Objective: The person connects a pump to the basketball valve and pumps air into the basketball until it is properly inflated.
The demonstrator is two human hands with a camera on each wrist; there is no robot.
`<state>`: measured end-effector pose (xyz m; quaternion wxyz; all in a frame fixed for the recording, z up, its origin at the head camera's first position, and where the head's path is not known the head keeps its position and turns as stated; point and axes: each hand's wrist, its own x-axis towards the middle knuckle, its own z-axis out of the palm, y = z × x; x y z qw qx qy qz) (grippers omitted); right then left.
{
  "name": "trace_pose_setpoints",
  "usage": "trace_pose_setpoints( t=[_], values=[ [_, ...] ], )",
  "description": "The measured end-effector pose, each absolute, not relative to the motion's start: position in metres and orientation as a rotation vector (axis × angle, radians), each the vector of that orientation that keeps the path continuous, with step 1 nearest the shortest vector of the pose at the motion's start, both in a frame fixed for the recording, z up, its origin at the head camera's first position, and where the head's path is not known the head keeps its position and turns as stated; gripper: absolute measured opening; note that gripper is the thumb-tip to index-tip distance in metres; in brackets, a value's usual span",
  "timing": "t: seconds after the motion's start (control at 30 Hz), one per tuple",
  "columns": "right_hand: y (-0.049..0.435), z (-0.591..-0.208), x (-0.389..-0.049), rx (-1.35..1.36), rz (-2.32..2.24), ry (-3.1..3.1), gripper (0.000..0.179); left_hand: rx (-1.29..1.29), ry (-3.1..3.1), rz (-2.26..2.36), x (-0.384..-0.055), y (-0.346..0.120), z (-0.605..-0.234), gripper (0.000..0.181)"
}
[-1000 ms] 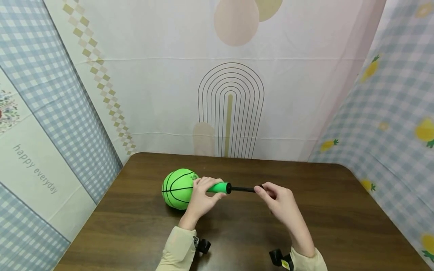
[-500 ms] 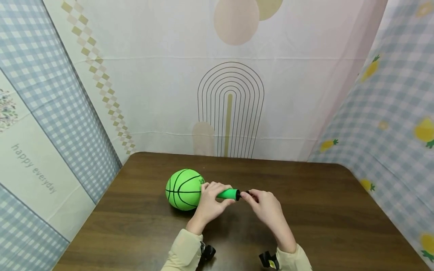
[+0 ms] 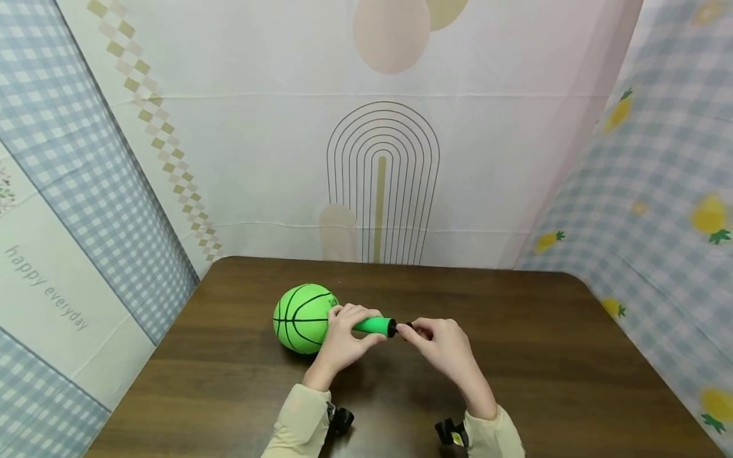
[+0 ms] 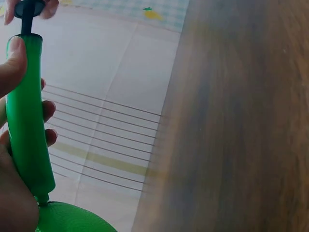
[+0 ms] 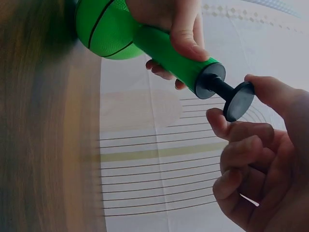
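Observation:
A green ball with black lines (image 3: 300, 321) sits on the brown table, left of both hands. My left hand (image 3: 343, 343) grips the green barrel of a hand pump (image 4: 29, 121), fingers and thumb wrapped around it. In the left wrist view the pump's narrow end meets the ball (image 4: 72, 220). My right hand (image 3: 446, 346) pinches the round black handle (image 5: 240, 101) of the pump between thumb and index finger. Only a short stretch of the black rod (image 5: 221, 88) shows between handle and barrel.
The table (image 3: 544, 356) is dark wood grain. Behind it hangs a pale patterned cloth (image 3: 275, 159), with blue checked cloth (image 3: 658, 222) on the right. Black cameras (image 3: 342, 421) are strapped to both wrists.
My right hand has moved left with the handle, sliding most of the long black rod into the barrel. The ball and left hand shifted slightly right, then back left in view.

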<state>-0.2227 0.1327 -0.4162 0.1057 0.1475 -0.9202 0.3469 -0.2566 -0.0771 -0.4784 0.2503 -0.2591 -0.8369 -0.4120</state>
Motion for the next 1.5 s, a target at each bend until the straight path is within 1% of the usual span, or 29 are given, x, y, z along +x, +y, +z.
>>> trace_pose_setpoints(
  t=[0.13,0.33,0.57,0.77,0.97,1.3,1.5],
  values=[
    [0.136,-0.410,-0.220,0.409,0.996,-2.637,0.024,-0.674,-2.260,-1.136,-0.258,-0.083,-0.478,0.033],
    [0.156,-0.393,-0.209,0.338,0.976,-2.544,0.023,-0.623,-2.228,-1.174,-0.259,-0.092,-0.476,0.035],
    [0.169,-0.384,-0.201,0.419,0.933,-2.568,0.023,-0.609,-2.239,-1.164,-0.259,-0.096,-0.473,0.034],
    [0.162,-0.389,-0.206,0.465,1.041,-2.608,0.026,-0.594,-2.260,-1.150,-0.258,-0.094,-0.473,0.033],
    [0.147,-0.397,-0.213,0.460,0.992,-2.695,0.031,-0.614,-2.258,-1.092,-0.256,-0.084,-0.475,0.034],
    [0.133,-0.415,-0.223,0.455,1.055,-2.782,0.032,-0.665,-2.273,-1.060,-0.249,-0.063,-0.482,0.032],
    [0.133,-0.418,-0.227,0.430,1.143,-2.755,0.030,-0.677,-2.277,-1.101,-0.251,-0.062,-0.481,0.032]
  ],
)
